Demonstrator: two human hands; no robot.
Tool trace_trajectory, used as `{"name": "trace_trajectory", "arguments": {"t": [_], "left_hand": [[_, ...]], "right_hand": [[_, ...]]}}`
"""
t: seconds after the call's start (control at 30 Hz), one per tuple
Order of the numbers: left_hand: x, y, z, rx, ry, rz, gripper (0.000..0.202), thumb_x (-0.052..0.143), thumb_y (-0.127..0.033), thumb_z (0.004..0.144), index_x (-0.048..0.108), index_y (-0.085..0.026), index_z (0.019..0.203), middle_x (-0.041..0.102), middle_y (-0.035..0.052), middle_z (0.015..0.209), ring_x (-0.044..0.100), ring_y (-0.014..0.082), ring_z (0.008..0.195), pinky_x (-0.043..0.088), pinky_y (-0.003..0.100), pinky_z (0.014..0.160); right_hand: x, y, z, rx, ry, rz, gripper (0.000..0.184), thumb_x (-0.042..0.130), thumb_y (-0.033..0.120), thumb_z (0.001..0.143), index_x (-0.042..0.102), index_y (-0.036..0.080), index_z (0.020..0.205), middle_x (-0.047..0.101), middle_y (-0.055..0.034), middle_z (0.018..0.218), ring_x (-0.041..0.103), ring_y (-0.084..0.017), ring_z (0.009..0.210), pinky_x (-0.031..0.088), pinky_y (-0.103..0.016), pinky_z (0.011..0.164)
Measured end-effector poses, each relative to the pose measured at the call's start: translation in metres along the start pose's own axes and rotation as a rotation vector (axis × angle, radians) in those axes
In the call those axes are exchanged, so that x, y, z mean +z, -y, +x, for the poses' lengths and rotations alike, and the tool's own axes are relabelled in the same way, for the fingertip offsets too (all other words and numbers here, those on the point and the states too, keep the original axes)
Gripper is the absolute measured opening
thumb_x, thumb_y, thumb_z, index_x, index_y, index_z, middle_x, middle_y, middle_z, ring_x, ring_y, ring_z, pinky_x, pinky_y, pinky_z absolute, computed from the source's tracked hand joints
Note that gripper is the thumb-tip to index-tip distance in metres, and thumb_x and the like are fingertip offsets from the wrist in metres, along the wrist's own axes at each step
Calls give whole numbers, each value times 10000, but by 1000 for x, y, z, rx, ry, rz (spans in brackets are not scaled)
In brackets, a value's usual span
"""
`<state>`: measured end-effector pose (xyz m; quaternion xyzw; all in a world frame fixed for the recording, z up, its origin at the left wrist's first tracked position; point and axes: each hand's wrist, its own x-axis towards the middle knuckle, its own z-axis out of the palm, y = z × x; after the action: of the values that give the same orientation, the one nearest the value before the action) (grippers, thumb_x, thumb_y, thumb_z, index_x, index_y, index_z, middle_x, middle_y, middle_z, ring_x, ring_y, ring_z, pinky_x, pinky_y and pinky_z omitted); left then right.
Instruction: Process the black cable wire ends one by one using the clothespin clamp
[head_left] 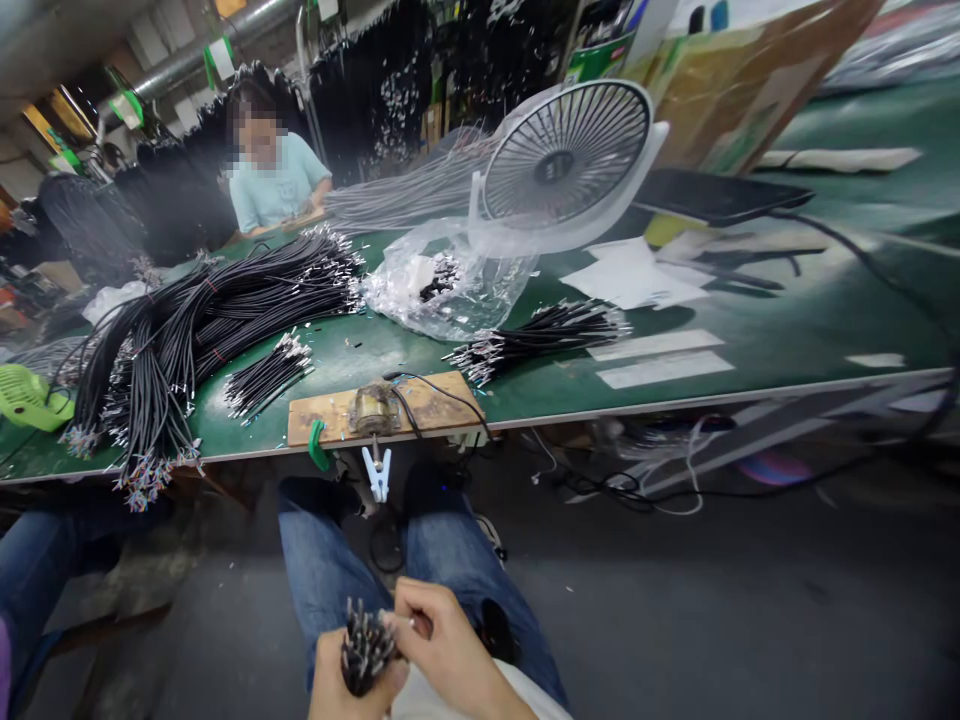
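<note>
Low in the head view, over my lap, my left hand (pixel 356 690) is wrapped round a bundle of black cables (pixel 366 650). The stripped, silvery ends point up towards me. My right hand (pixel 442 635) is closed in a pinch at the bundle's right edge, thumb and forefinger by the cable ends. What lies between those fingertips is too small to make out. Ahead, at the bench edge, a small motor (pixel 373 408) is fixed on a wooden board (pixel 315 415), with a pale blue clothes peg (pixel 377 474) hanging at its shaft.
Short black cables (pixel 270 375) lie left of the board, and another bunch (pixel 540 335) lies right of it. Long black cables (pixel 217 310) hang over the green bench (pixel 810 330) edge. A clear plastic bag (pixel 450 285) and white fan (pixel 566 160) stand behind. A person (pixel 277 185) sits opposite.
</note>
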<state>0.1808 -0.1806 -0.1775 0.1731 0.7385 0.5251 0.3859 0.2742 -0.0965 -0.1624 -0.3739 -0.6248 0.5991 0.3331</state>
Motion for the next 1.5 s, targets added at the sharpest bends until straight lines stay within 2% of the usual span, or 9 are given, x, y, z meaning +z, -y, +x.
{"name": "trace_trajectory", "arguments": {"t": [0.23,0.4,0.5,0.7,0.97,1.2,1.3,1.4,1.5], "left_hand": [[12,-25,23,1,-39,-68,430,786,-447,486,633,-124,724,657,48,576,589,169,484,467,253,458],[16,-32,32,-7,-35,-107,409,787,-434,505,645,-129,738,685,63,629,645,208,569,509,268,512],[18,-34,35,-12,-4,-132,382,800,-398,507,658,-139,749,713,77,743,677,227,744,534,273,697],[30,-38,37,-87,230,-195,408,752,-510,557,598,-138,617,457,-33,387,380,46,292,285,177,317],[30,-45,43,-207,455,-219,459,685,-563,627,585,-116,610,445,-15,395,344,27,248,215,176,300],[32,-44,45,-258,475,-210,514,684,-628,574,550,-136,644,478,-14,458,279,0,260,195,185,305],[36,-44,44,-227,462,-211,518,704,-621,558,486,-158,634,417,-46,421,282,-1,289,184,179,346],[39,-44,43,-213,452,-205,515,699,-613,577,434,-173,617,318,-74,361,264,10,313,173,179,373],[39,-44,43,-232,434,-190,505,648,-642,617,441,-182,631,279,-84,373,229,17,309,185,182,360]], "right_hand": [[-23,7,25,68,-299,117,434,490,515,783,505,163,530,445,-3,512,417,-125,505,334,-237,489],[-31,13,33,-11,-62,67,357,552,440,786,597,146,589,506,-19,581,454,-133,560,357,-237,533],[-25,12,35,-74,-119,71,295,555,339,810,575,148,586,482,-8,584,438,-124,565,343,-232,535],[-12,1,36,-169,-205,335,320,528,365,859,530,160,613,463,-11,633,456,-130,621,361,-233,566],[-17,-12,44,173,-95,659,406,615,541,741,536,152,654,429,3,631,396,-108,564,352,-236,529],[-21,0,49,145,27,602,400,675,493,694,476,159,595,419,9,638,406,-92,523,357,-225,482],[-15,2,46,38,-162,453,390,612,416,777,432,165,541,407,13,579,406,-101,523,347,-225,480],[-11,1,42,-275,-422,106,263,566,174,811,480,172,562,456,3,576,442,-116,564,374,-234,527],[-14,1,42,-547,-497,-143,222,518,2,771,566,199,682,541,-11,618,484,-134,598,417,-258,575]]}}
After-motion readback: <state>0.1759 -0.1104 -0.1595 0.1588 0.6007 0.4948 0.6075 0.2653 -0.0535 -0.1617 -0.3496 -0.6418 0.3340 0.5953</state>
